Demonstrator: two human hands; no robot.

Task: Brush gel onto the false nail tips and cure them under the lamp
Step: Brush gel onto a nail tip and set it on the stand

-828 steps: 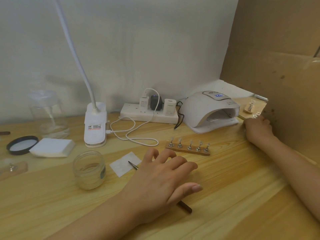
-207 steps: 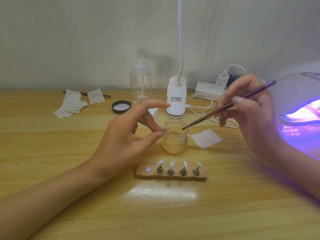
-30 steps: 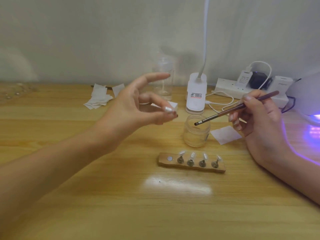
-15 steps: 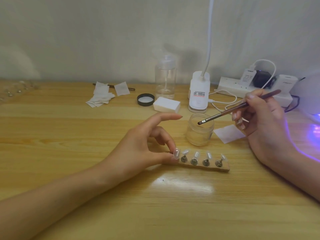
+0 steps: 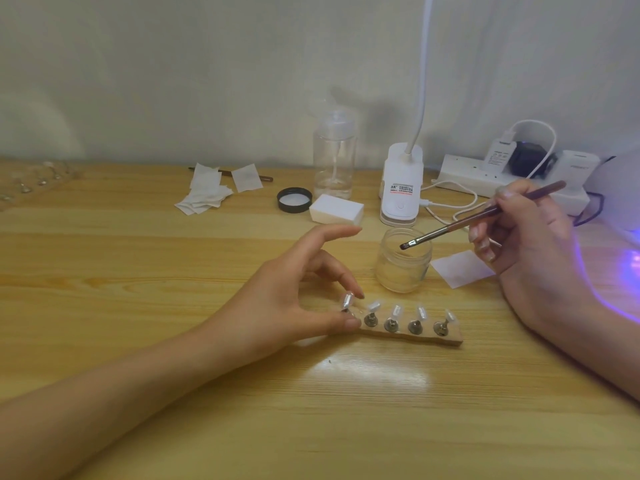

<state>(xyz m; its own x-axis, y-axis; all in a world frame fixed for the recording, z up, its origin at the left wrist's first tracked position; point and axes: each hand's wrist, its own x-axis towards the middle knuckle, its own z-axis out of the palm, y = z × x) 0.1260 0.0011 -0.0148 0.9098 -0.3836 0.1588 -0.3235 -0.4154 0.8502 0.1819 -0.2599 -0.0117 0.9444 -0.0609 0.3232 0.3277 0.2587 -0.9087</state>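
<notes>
- Wooden table against a pale wall serves as the bench, with the kit laid out toward its far side.
- Left hand pinches the end tip by its metal stand, between the thumb and a curled finger, with the index finger lifted clear. Gripping low keeps skin off the nail face.
- That tip is at the left end of the holder. I cannot tell whether it is fully seated there.
- Four more tips stand in a row along the holder, spaced so bristles can reach each one alone.
- Right hand holds the brush like a pen, fingers curled round the handle. The bristles hang over the mouth of the open jar, probably to load gel for the next tip.
- Jar stands just behind the holder, so the brush has little way to go. Its likely lid lies farther back.
- Wipe lies just right of the jar, handy for cleaning the bristles.
- Curing lamp is cut off by the right edge. Purple light spills onto the table there, so it seems to be on and ready for the holder.
</notes>
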